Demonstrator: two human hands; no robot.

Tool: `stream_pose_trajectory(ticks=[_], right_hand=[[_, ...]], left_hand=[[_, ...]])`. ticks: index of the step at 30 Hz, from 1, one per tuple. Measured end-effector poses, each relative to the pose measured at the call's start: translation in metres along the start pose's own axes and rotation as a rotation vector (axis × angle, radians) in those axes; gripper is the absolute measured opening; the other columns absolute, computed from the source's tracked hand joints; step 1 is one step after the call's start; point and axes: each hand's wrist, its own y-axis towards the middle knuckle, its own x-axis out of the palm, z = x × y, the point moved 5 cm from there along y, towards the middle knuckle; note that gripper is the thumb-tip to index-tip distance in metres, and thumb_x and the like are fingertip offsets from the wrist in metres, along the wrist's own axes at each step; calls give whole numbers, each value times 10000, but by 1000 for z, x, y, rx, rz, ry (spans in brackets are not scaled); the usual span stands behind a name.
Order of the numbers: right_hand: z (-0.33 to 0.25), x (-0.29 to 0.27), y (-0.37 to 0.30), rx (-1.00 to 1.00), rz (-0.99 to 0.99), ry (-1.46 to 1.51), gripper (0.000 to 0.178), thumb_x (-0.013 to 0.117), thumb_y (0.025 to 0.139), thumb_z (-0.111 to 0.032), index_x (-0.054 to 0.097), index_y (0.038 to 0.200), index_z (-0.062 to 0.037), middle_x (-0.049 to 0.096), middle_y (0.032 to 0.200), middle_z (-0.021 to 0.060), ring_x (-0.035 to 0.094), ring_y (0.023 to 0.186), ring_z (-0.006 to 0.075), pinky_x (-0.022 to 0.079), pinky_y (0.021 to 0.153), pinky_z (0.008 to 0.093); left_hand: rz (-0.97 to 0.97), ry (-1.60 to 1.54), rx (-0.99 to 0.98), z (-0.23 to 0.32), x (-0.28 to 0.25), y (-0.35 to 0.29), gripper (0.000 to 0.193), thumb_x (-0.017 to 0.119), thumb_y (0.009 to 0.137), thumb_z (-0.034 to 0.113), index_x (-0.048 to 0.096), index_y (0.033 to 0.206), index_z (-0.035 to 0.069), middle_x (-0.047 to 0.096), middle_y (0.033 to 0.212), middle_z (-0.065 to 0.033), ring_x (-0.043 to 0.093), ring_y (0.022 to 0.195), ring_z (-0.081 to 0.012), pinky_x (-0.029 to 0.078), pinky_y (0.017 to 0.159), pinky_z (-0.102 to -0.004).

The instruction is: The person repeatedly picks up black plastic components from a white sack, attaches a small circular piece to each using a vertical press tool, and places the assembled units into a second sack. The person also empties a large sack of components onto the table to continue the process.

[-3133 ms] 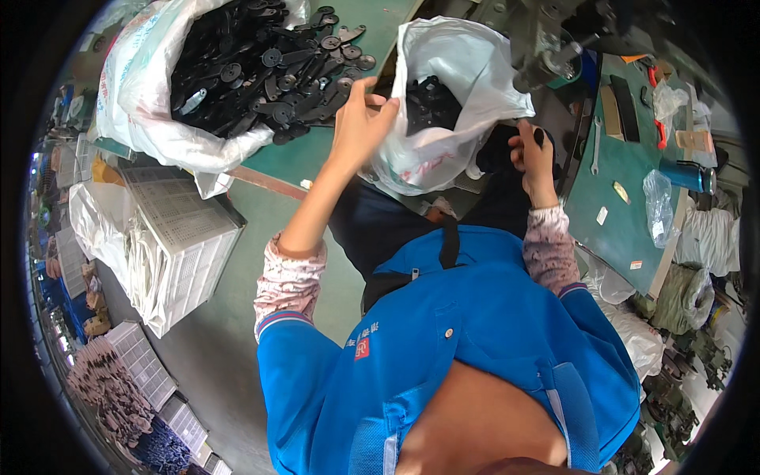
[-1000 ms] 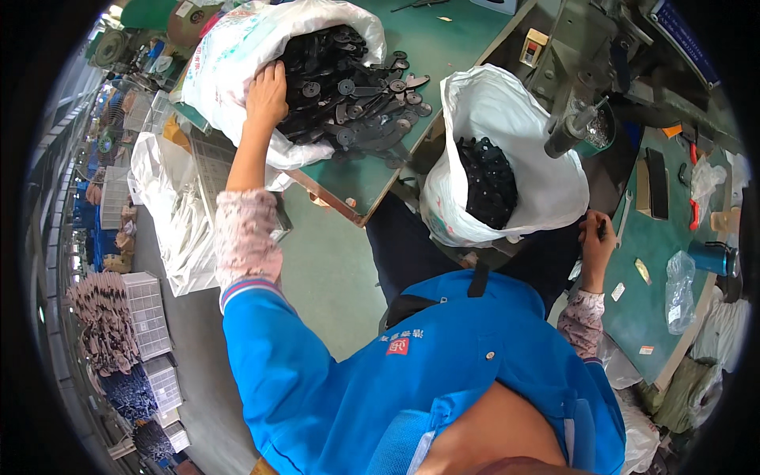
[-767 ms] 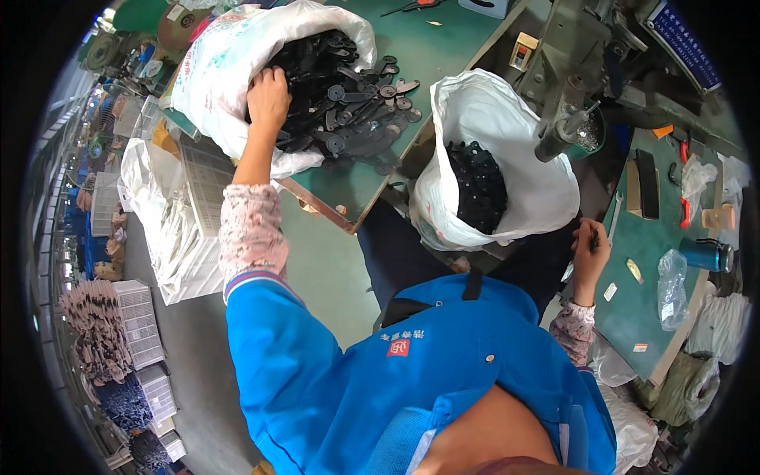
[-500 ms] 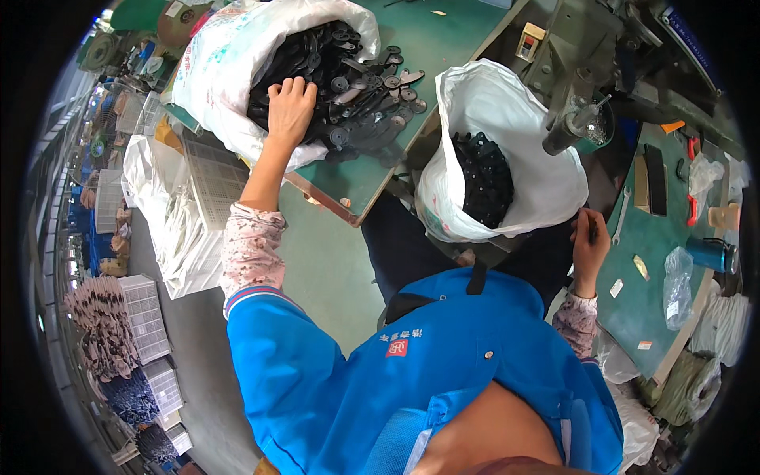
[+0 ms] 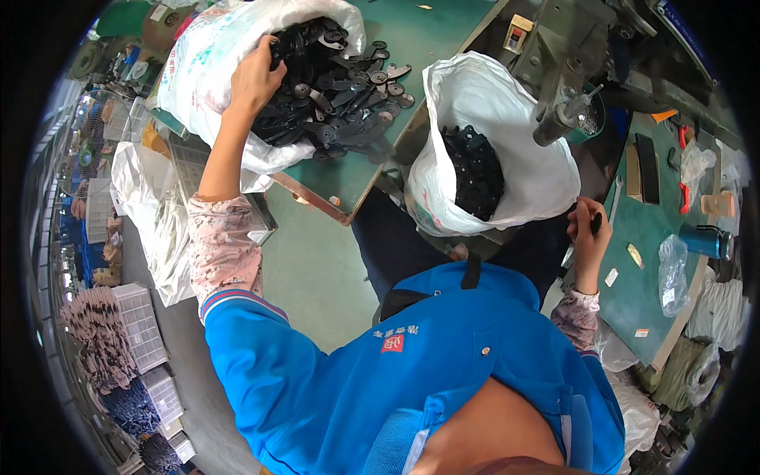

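The right hand [image 5: 587, 247] is curled, fingers closed around a small dark piece [image 5: 596, 224], beside an upright, open white bag [image 5: 546, 178] with black parts at its bottom. Farther off, the left hand [image 5: 255, 79] bends its fingers at the mouth of a larger white bag [image 5: 194, 91], thumb apart; whether they pinch anything, I cannot tell. Flat, round-ended black levers [image 5: 342, 85] spill from it onto the green table [image 5: 412, 32].

Black parts [image 5: 336, 95]; white bags [image 5: 198, 87]; green tabletop [image 5: 396, 22]; blue jacket [image 5: 293, 388]; pink, dark-flecked sleeves [image 5: 226, 245].
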Motion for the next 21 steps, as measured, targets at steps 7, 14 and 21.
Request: stream_pose_trajectory(ticks=[7,14,21], right_hand=[[-20,15,-5,148,-310,53,301,643,895,-164,560,1135,-3,542,798,-13,476,662,50,357,565,183],[-31,45,-14,155,-445,291,230,556,930,-164,572,1075,15,560,838,28,520,753,102,427,691,235],[-120,67,14,-211,-607,31,202,534,945,-134,578,1099,-11,609,915,54,565,792,93,447,726,242]], left_hand=[[97,-890,-400,-28,3,-14,395,694,783,137,530,1097,-37,655,895,-157,670,772,-249,538,629,-320],[-127,-1807,-667,97,37,-56,258,658,809,68,501,989,-28,614,862,-140,662,696,-269,602,497,-396],[-376,-1988,-660,224,73,-88,421,680,795,78,424,1129,69,589,930,-99,655,747,-227,596,575,-459]])
